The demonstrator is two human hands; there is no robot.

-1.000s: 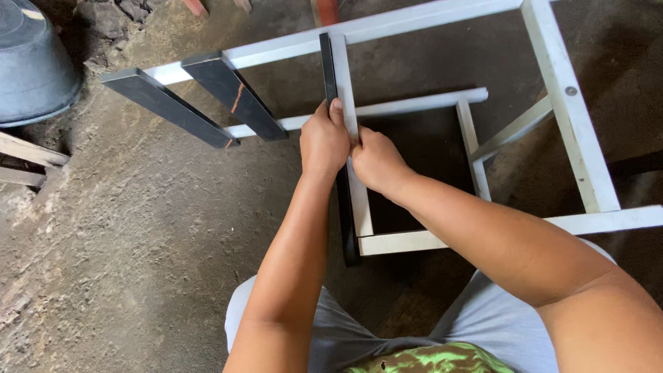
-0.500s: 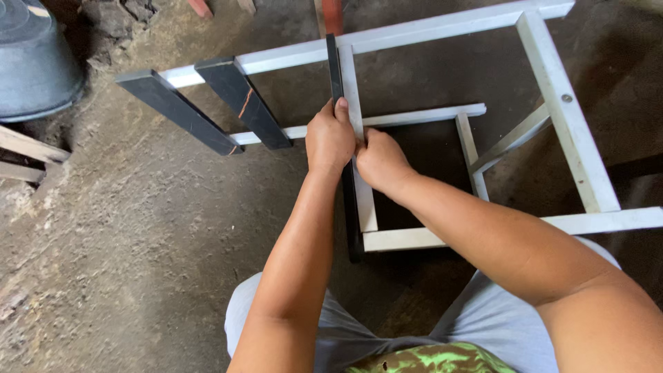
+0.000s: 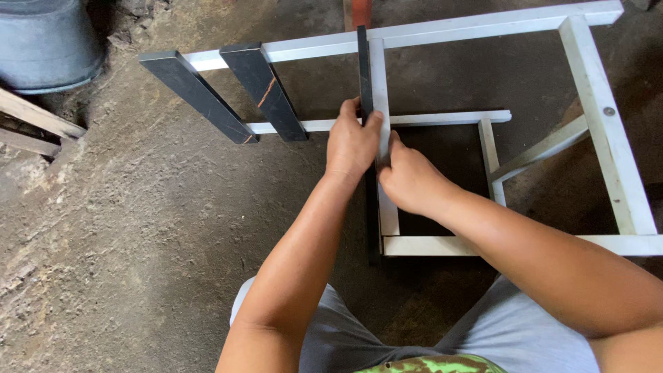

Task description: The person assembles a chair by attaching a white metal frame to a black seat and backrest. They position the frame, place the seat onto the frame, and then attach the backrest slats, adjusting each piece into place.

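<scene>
Both hands (image 3: 380, 155) gripping black slat (image 3: 362, 62)

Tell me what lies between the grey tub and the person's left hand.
In the head view, two dark slats lean on the white frame between the grey tub and the left hand; the rest is bare dirt floor.

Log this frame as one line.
left hand: grips black slat on edge | right hand: on same slat | against white frame | two black slats leaning, apart

White-painted frame (image 3: 608, 131), glossy black slats (image 3: 265, 90), rough floor (image 3: 138, 228).
</scene>
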